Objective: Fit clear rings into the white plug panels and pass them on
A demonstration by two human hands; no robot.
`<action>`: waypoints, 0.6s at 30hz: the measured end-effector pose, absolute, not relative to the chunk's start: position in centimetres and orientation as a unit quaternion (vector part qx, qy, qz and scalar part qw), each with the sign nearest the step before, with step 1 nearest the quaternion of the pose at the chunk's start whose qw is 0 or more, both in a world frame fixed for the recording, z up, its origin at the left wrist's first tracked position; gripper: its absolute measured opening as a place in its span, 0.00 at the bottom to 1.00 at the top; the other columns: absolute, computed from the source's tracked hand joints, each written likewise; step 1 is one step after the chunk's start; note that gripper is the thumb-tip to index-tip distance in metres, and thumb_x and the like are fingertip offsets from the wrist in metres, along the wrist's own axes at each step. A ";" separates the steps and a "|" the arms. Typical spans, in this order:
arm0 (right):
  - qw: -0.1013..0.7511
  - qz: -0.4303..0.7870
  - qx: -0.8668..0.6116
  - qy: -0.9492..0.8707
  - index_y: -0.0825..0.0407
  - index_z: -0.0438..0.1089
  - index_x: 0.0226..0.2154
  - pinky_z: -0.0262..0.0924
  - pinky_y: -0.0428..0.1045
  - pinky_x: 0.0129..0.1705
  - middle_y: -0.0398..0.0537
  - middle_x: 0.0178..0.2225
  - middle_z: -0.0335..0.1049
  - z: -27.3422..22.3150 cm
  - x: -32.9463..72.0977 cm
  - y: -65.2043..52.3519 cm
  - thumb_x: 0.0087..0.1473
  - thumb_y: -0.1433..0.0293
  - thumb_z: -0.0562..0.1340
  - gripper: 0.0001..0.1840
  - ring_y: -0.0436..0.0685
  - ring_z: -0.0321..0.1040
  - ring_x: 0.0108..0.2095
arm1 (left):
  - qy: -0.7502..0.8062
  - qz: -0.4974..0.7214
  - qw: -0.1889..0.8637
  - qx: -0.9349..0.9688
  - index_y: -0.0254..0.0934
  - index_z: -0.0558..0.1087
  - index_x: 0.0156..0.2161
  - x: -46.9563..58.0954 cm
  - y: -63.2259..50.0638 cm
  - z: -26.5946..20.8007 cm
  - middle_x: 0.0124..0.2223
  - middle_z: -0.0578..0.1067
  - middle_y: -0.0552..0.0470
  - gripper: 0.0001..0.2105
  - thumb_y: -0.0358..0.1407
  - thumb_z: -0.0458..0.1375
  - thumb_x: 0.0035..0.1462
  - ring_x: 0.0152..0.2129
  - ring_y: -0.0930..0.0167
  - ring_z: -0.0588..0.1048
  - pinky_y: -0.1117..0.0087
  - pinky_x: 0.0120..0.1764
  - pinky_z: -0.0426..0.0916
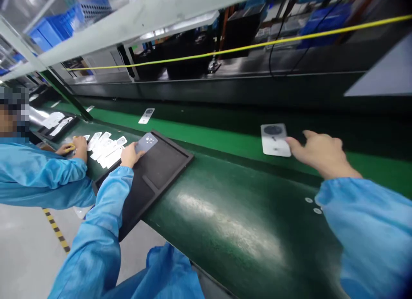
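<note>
My left hand [129,156] pinches a thin grey panel [146,143] with rounded corners and several small light dots near its far end. It is above a black tray [164,161] with raised edges and a divider, tilted at the table's edge. Over the green belt, my right hand [322,152] has its thumb and forefinger apart. Its thumb tip meets the right edge of a flat white panel [276,145] with a dark camera-like oval at its top. I cannot tell whether the thumb presses on it. The other right-hand fingers are partly hidden.
Another white panel [146,116] lies farther along the green belt [199,135]. At left, a co-worker's hands [80,147] are beside a pile of white panels [104,148]. Small round discs [317,211] lie near my right sleeve. A yellow cable [231,51] spans the back.
</note>
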State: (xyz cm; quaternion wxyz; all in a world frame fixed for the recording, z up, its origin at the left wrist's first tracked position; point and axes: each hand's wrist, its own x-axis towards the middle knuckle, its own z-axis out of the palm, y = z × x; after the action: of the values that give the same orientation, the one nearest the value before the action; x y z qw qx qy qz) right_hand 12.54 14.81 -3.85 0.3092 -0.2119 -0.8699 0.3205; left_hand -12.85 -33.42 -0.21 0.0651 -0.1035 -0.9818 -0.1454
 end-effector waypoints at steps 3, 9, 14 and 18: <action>0.280 0.179 -0.236 -0.913 0.57 0.76 0.48 0.61 0.69 0.53 0.69 0.46 0.77 -4.9 13.5 11.0 0.63 0.57 0.56 0.24 0.76 0.71 0.52 | -0.982 -0.148 0.066 -0.099 0.32 0.76 0.51 -14.1 -35.1 -0.4 0.50 0.80 0.35 0.23 0.40 0.70 0.52 0.51 0.52 0.77 0.57 0.53 0.69; 0.260 0.385 -0.135 -0.875 0.53 0.79 0.42 0.68 0.63 0.52 0.59 0.45 0.80 -4.8 16.8 -2.6 0.63 0.54 0.58 0.22 0.68 0.76 0.47 | -0.968 -0.142 0.113 -0.171 0.34 0.77 0.40 -11.1 -33.9 2.3 0.58 0.76 0.36 0.09 0.39 0.61 0.61 0.60 0.52 0.71 0.48 0.62 0.60; 0.127 0.710 -0.156 -0.674 0.56 0.76 0.50 0.74 0.54 0.36 0.58 0.42 0.81 -4.0 17.8 -11.0 0.60 0.49 0.62 0.29 0.63 0.79 0.39 | -0.844 -0.227 0.127 -0.470 0.35 0.78 0.42 1.4 -28.2 0.9 0.58 0.77 0.40 0.08 0.34 0.56 0.66 0.56 0.59 0.76 0.52 0.65 0.62; 0.227 0.715 -0.225 -0.622 0.55 0.78 0.38 0.73 0.53 0.38 0.54 0.37 0.81 -4.6 21.8 -10.6 0.62 0.48 0.60 0.26 0.61 0.78 0.37 | -0.714 -0.310 -0.014 -0.627 0.36 0.73 0.57 12.3 -24.1 -1.7 0.64 0.71 0.39 0.17 0.30 0.57 0.65 0.64 0.59 0.68 0.53 0.66 0.62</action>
State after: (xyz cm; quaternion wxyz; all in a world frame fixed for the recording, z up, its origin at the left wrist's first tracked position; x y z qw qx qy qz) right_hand 21.78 -10.63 -4.59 0.2271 -0.2254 -0.6220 0.7147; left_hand 12.33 -24.05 -1.69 -0.0140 -0.6269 -0.7144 -0.3104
